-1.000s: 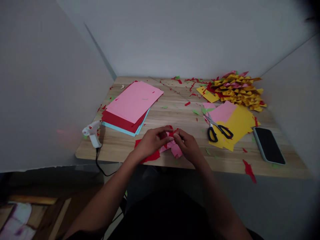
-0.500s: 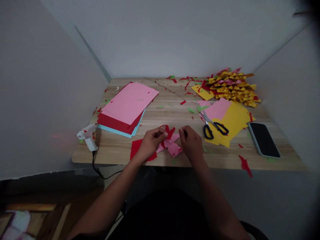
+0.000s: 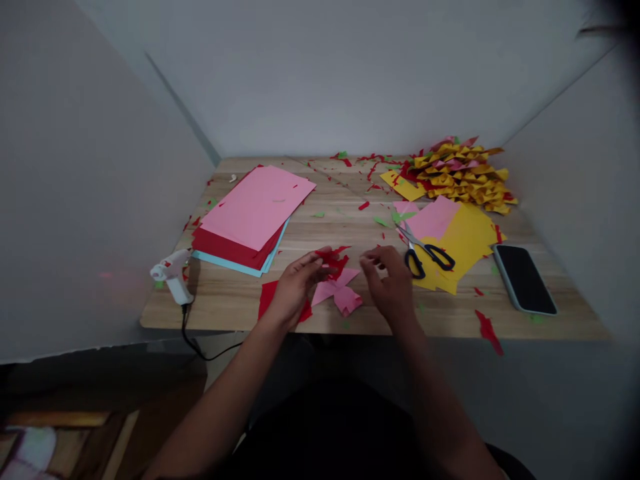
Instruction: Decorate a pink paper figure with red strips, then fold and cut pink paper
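Near the table's front edge my left hand (image 3: 295, 287) is closed, thumb against fingers, on a torn piece of red paper (image 3: 336, 261) whose ragged strips stick out to the right. Below it lie folded pink paper pieces (image 3: 346, 299), crossing one another on the wood. Partly under my left wrist rests a red paper sheet (image 3: 269, 297). My right hand (image 3: 389, 280) hovers right of the pink pieces, its thumb and fingertips bent together; whatever may be between them is too small to make out. Black-handled scissors (image 3: 436, 256) lie just beyond it, on yellow paper (image 3: 470, 237).
At the left stand a stack of pink, red and blue sheets (image 3: 257, 207) and a white glue gun (image 3: 175, 277) with its cord over the edge. A phone (image 3: 525, 279) lies right. Behind it sits a pile of folded yellow paper (image 3: 463, 175). Scraps litter the table (image 3: 320, 233).
My left hand has turned, and the red paper in it now shows broader and more bunched. My right hand has shifted slightly right and its fingers have loosened a little. The view has moved slightly.
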`<state>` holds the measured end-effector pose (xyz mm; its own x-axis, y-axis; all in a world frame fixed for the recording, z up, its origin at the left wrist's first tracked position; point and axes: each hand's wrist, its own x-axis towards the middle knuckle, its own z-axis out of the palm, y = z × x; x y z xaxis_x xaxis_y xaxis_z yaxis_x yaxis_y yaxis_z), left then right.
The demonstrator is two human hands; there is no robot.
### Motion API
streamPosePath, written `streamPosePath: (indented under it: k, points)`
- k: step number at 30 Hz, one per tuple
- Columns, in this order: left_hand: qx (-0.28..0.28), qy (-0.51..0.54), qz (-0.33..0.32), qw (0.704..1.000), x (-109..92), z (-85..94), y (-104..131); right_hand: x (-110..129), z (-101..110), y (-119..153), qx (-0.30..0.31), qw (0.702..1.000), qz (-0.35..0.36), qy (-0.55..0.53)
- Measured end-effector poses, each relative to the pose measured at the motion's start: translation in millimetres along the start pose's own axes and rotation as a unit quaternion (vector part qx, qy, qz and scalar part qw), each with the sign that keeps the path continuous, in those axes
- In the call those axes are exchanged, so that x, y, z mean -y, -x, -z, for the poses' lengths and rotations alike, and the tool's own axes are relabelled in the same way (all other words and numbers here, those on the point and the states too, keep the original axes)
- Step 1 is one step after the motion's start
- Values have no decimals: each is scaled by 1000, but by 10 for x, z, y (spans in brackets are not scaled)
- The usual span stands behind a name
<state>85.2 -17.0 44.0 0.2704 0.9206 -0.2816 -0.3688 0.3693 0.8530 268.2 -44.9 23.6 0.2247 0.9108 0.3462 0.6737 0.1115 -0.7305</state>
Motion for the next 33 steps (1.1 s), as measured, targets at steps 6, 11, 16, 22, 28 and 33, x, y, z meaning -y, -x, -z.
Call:
streamPosePath:
  k: [6,11,16,22,28,33]
  points:
    - [3,-45,-15,999,9,-72,40,196,-120,65,98,970,-91,-205]
    - [-41,-137,-69,987,29,-38,5,184,-57,70,114,964,-114,-210]
    - [-48,-180,-90,978,84,-47,-103,155,-4,77,114,961,-128,-218]
    - [-39,-269,-131,953,195,-16,-240,-75,65,58,112,943,-160,-269]
    - [62,-346,-144,925,173,-192,-325,-312,301,71,118,901,-215,-358]
    - [198,-316,-82,924,177,-478,-351,-290,534,129,130,863,-240,-426]
